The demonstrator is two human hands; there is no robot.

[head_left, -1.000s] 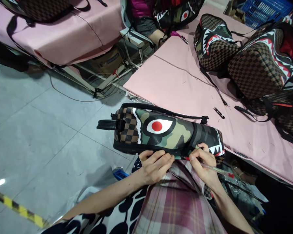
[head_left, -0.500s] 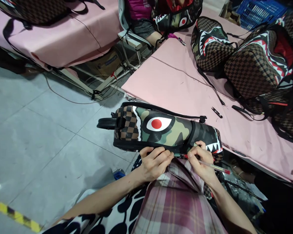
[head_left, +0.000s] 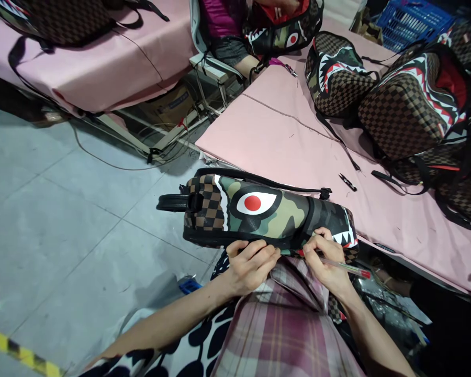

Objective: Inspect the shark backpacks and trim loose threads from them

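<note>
A backpack (head_left: 275, 209) with camouflage, brown checks and a red-and-white eye lies on its side between my lap and the pink table edge. My left hand (head_left: 251, 266) grips its near lower edge with curled fingers. In my right hand (head_left: 326, 259) is a clear pen with a red end (head_left: 349, 268), its front part at the bag's near edge; the tip is hard to make out. The bag's black handle (head_left: 173, 202) points left, and a black strap (head_left: 255, 178) runs along its far side.
On the pink table (head_left: 267, 133) are small black snips (head_left: 347, 182) and several checked bags (head_left: 406, 115) at the right. A blue crate (head_left: 414, 23) stands behind. Across the table sits a person (head_left: 225, 26) with another bag. A second pink table (head_left: 82, 78) is at upper left.
The view has shifted very slightly. Both hands keep their hold, with the pen's front end a little more hidden by my right fingers.
</note>
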